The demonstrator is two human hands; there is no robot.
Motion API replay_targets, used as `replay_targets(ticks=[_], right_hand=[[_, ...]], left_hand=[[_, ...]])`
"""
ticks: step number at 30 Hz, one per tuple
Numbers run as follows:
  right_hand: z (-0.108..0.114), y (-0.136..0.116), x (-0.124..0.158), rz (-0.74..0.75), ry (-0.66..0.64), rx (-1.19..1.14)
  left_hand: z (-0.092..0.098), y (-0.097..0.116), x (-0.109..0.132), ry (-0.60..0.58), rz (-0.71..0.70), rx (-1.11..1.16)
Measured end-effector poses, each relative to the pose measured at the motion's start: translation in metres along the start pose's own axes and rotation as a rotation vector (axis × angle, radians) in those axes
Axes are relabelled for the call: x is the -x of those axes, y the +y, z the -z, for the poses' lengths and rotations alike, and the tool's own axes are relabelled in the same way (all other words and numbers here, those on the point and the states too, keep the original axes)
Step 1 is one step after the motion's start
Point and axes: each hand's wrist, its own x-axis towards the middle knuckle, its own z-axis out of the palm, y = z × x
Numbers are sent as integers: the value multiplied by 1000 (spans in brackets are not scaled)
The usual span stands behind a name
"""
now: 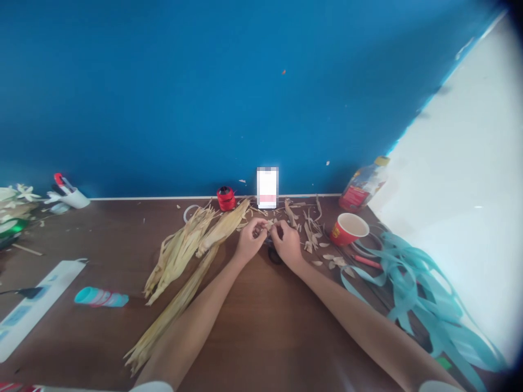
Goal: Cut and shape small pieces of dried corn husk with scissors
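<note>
My left hand [251, 239] and my right hand [287, 245] meet over the middle of the table. Fingers of both are pinched on a small pale piece of corn husk [268, 224]. Its exact shape is too small to make out. Just under the hands lies a dark looped object [275, 255], perhaps scissor handles, partly covered. Long dried corn husks [186, 245] spread to the left of my left hand, some beneath the left forearm. Torn husk scraps [310, 234] are scattered beyond and to the right of my right hand.
A red paper cup [341, 235], a tilted bottle [362, 188] and tangled teal ribbon [417, 288] occupy the right side. At the wall stand a red round container [226, 199] and a blurred-out screen [267, 188]. Leftward are a teal roll [101, 298], a power strip [44, 305] and a pen cup [77, 198].
</note>
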Motion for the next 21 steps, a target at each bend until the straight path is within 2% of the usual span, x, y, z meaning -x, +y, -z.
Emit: replay_targets(ticks=[13,21], right_hand=[[0,-6,4,7,24,123],[2,-11,8,31,-14,125]], left_hand=[[1,-4,-2,46,-37,-93],[2,-3,-3,44,-47,-124]])
